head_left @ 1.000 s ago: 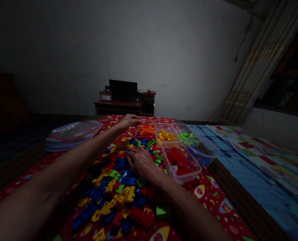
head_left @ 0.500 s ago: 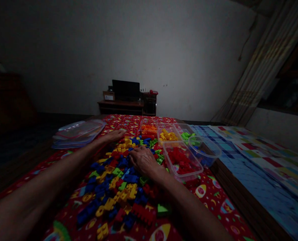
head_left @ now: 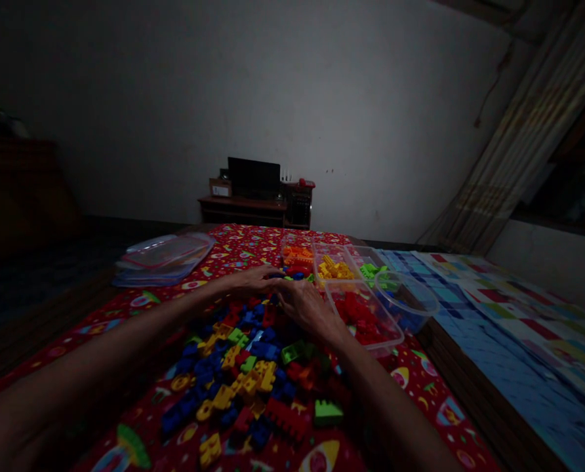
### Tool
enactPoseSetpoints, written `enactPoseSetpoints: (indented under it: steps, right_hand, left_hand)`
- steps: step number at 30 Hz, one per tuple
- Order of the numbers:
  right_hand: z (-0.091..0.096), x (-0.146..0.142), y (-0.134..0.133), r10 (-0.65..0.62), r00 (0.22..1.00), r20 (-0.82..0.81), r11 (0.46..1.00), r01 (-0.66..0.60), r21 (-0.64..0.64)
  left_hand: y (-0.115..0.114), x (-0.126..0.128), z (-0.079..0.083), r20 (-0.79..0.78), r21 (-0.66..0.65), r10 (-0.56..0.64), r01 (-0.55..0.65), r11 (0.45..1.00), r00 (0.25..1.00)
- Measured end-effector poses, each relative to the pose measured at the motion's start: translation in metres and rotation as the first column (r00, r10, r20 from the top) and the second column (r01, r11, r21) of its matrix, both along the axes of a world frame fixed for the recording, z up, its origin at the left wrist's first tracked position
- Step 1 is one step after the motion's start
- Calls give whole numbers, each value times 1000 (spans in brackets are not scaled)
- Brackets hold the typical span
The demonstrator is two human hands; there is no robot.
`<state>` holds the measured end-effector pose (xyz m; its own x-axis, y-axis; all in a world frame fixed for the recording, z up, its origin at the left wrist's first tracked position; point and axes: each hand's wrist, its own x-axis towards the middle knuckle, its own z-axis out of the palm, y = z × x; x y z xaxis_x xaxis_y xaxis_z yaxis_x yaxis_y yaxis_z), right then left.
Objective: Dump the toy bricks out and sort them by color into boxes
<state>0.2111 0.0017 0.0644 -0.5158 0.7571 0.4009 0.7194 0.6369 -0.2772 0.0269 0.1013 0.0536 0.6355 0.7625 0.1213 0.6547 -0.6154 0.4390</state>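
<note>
A heap of toy bricks (head_left: 246, 367) in blue, yellow, red and green lies on a red patterned cloth (head_left: 223, 252). My left hand (head_left: 253, 280) rests palm down at the far edge of the heap, fingers curled over bricks there. My right hand (head_left: 305, 307) lies beside it, fingers bent down into the bricks; what they grip is hidden. Right of the hands stand clear tubs: red bricks (head_left: 359, 313), yellow bricks (head_left: 334, 267), orange bricks (head_left: 298, 254), green bricks (head_left: 371, 269) and a round bowl with blue bricks (head_left: 406, 303).
A stack of clear lids (head_left: 164, 257) lies at the cloth's far left. A checkered mat (head_left: 509, 328) covers the surface to the right. A low desk with a dark screen (head_left: 253, 178) stands against the far wall.
My left hand has drawn back from the orange tub to the far edge of the heap. My right hand has slid forward to meet it. The view has tilted slightly.
</note>
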Motion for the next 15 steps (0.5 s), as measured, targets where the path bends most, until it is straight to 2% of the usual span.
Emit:
enactPoseSetpoints:
  steps: [2,5,10,12,15]
  right_hand:
    - [4,3,2,-59,998,-16,998,59,-3]
    - [5,7,7,-160,986,-36,987,160,-5]
    - [6,21,19,-301,950,-83,953,297,-54]
    - [9,29,22,-341,936,-89,939,335,-79]
    - [13,44,23,-392,914,-103,918,383,-98]
  left_hand:
    - [-10,-2,0,-61,79,-35,40,996,998]
    - [-29,-8,-1,-119,168,-18,38,985,993]
    - [-69,-26,6,-87,145,-27,39,989,996]
    - [-81,-39,9,-38,124,0,5,992,999]
    - [-87,-61,7,86,100,138,-147,984,987]
